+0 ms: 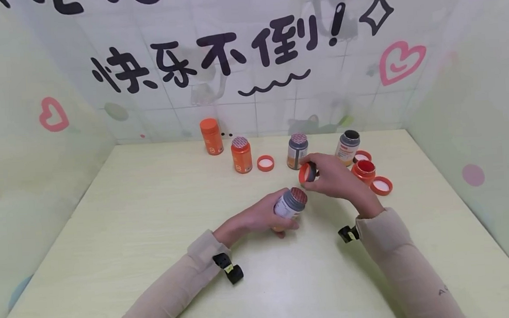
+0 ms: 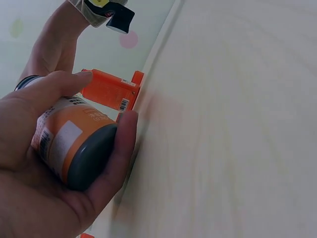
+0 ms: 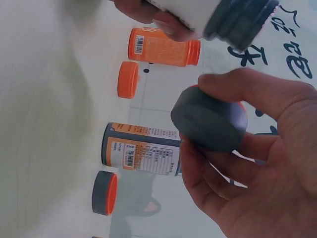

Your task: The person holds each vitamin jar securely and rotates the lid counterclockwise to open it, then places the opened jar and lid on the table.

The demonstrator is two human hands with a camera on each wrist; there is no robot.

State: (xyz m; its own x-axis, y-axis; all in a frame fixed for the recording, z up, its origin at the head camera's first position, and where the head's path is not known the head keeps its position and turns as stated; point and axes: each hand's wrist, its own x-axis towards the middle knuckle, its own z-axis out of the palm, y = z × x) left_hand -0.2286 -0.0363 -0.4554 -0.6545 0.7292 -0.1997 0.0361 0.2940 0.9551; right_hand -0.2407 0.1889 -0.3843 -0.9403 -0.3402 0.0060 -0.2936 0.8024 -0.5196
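My left hand (image 1: 264, 214) grips a grey bottle (image 1: 287, 206) with a white and orange label, tilted above the table. A reddish patterned seal covers its mouth. In the left wrist view, thumb and fingers wrap the bottle (image 2: 81, 134) and its dark base faces the camera. Just to the right, my right hand (image 1: 336, 178) pinches a grey cap (image 1: 310, 172) with an orange-red inside, held apart from the bottle. The right wrist view has this cap (image 3: 210, 119) between thumb and fingers, near the grey threaded neck of the bottle.
Along the back stand a capped orange bottle (image 1: 211, 141), a sealed orange bottle (image 1: 242, 159) beside an upturned cap (image 1: 265, 163), and a sealed grey bottle (image 1: 297, 154). Right of them are an unsealed grey bottle (image 1: 347, 149), an unsealed orange bottle (image 1: 362, 174) and caps (image 1: 381, 186). Walls enclose the table.
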